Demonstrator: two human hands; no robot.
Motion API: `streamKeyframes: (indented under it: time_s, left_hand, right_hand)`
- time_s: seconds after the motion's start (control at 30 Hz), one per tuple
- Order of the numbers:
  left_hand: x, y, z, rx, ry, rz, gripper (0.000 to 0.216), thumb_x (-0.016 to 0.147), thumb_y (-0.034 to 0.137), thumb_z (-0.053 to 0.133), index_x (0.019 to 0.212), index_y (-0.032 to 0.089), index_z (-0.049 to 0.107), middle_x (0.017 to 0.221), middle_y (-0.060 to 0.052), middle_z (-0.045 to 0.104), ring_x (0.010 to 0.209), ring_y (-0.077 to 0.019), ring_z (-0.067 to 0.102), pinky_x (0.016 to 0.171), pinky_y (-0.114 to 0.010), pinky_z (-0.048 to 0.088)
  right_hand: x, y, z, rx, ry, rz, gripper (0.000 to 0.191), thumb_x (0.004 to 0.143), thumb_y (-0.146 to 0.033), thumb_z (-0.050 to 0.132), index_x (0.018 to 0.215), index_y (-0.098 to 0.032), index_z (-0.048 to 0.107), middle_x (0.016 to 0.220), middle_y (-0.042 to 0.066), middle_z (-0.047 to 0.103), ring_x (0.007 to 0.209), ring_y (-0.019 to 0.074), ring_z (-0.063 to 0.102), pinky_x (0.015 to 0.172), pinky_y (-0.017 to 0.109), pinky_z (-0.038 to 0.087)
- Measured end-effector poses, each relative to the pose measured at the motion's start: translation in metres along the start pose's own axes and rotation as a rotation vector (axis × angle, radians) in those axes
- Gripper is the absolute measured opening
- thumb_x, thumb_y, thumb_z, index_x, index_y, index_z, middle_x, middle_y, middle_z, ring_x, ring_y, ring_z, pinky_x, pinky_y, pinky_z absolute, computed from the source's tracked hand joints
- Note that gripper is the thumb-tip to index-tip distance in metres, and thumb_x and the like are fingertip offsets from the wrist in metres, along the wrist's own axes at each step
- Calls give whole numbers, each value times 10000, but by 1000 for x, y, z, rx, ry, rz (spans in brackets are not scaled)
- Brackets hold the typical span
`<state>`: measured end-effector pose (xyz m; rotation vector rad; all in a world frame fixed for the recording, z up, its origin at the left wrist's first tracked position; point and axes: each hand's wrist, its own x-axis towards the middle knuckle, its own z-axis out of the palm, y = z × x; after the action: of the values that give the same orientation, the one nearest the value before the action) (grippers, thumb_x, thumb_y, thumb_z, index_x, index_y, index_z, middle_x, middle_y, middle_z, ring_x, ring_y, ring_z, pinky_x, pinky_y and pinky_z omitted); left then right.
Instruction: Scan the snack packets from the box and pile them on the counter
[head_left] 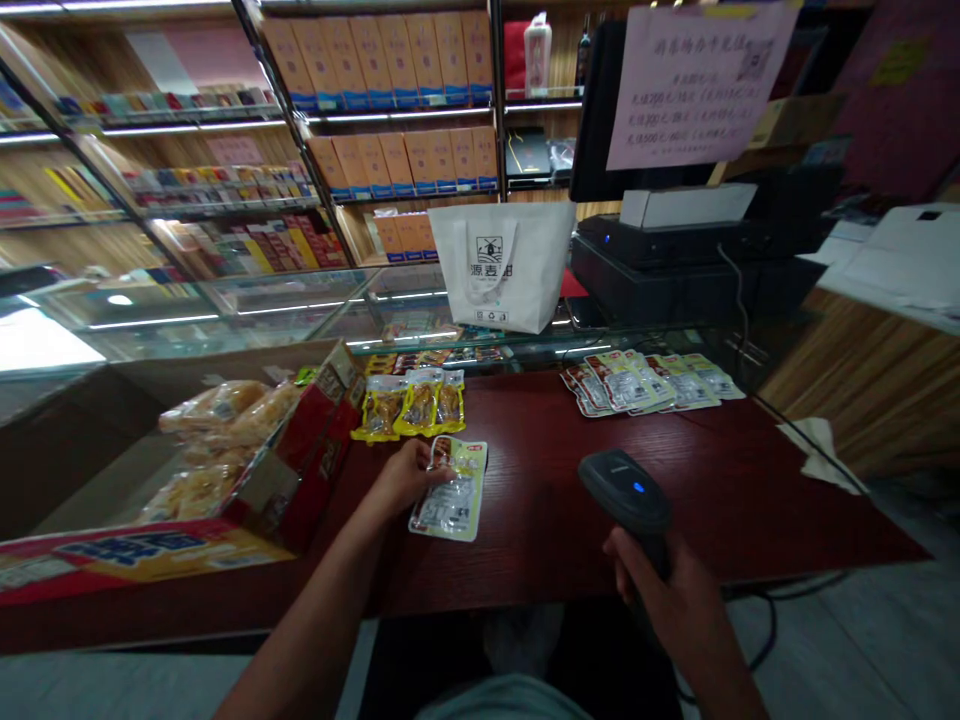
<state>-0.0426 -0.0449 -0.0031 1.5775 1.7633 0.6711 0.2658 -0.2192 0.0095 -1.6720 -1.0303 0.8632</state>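
Note:
My left hand point(409, 478) grips a flat snack pouch point(459, 495) by its left side, thumb on top. The pouch is pale green and silver with printed text, lying at or just over the dark red counter point(525, 560). In my right hand point(667, 580) is a black barcode scanner point(626, 490) with a lit blue light, its head tilted toward the left and away from me. Just beyond my left hand lie several yellow snack packs point(420, 405). Farther back on the right, more of the green and silver pouches point(637, 382) lie in an overlapping row.
An open cardboard box point(277, 490) holding bagged bread point(232, 410) stands at the left. A white paper bag point(506, 265) is on the glass case behind. A monitor point(596, 110) with a paper notice stands back right, and a crumpled tissue point(821, 450) lies at the right edge.

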Motion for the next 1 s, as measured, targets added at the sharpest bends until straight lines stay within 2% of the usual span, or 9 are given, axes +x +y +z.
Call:
streamKeyframes:
  time_s: [0.1, 0.23, 0.33, 0.53, 0.67, 0.77, 0.83, 0.93, 1.0]
  left_hand:
    - [-5, 3, 4, -313, -98, -31, 568, 493, 544, 850, 826, 192, 554, 616, 37, 598, 539, -136, 524, 532, -240, 359]
    - [-12, 16, 8, -532, -99, -42, 606, 443, 520, 900, 847, 145, 648, 574, 40, 603, 459, -71, 424, 464, -204, 292]
    - [-15, 29, 12, -644, -81, -56, 548, 403, 467, 937, 738, 138, 655, 567, 29, 615, 457, -58, 433, 456, -193, 312]
    - [-20, 62, 21, -806, -41, -9, 528, 413, 390, 958, 820, 127, 748, 675, -11, 694, 500, -61, 502, 485, -191, 389]
    - [-20, 85, 25, -835, -27, 15, 465, 402, 401, 959, 689, 125, 719, 580, -1, 651, 490, -69, 507, 480, -194, 403]
    - [-18, 97, 27, -851, -30, 27, 466, 373, 397, 964, 641, 136, 687, 563, 7, 643, 481, -71, 507, 470, -193, 403]
    - [-17, 102, 29, -840, -36, 48, 452, 392, 395, 961, 637, 141, 679, 549, 13, 632, 479, -72, 510, 470, -191, 401]
    - [-16, 104, 32, -822, -44, 68, 425, 436, 389, 953, 657, 141, 689, 549, 16, 627, 481, -73, 515, 477, -190, 404]
    - [-14, 105, 34, -829, -44, 73, 423, 438, 385, 953, 669, 139, 699, 588, 10, 648, 487, -69, 516, 480, -191, 410]
  right_hand:
    - [-1, 0, 1, 3, 0, -10, 511, 811, -708, 611, 812, -198, 642, 536, -6, 629, 484, 186, 595, 534, 291, 468]
    - [-1, -2, 0, -1, -7, -26, 505, 817, -702, 613, 825, -198, 635, 555, -3, 645, 496, 185, 602, 554, 294, 472]
    - [-1, -3, 0, 5, -3, -29, 505, 817, -700, 619, 834, -196, 643, 554, 1, 650, 499, 187, 602, 562, 300, 472]
    - [-3, -5, 4, 51, 11, -19, 506, 808, -695, 637, 842, -190, 658, 523, -8, 625, 478, 189, 599, 535, 296, 470]
    - [-3, -7, 3, 8, -11, -81, 464, 826, -649, 648, 869, -190, 695, 537, 15, 657, 506, 217, 630, 553, 309, 493]
    - [-3, -9, 2, -44, -38, -159, 456, 829, -614, 669, 976, -188, 737, 663, 64, 743, 650, 271, 710, 631, 329, 544]
    - [-3, -10, 2, -58, -65, -200, 464, 843, -583, 672, 1079, -189, 739, 865, 101, 799, 829, 299, 748, 750, 343, 573]
    - [-3, -11, 1, -60, -93, -243, 465, 872, -531, 670, 1185, -190, 713, 1111, 116, 786, 1021, 299, 733, 903, 359, 558]
    - [-3, -10, -1, -59, -97, -251, 454, 883, -517, 666, 1192, -187, 708, 1141, 118, 778, 1044, 295, 729, 917, 360, 555]
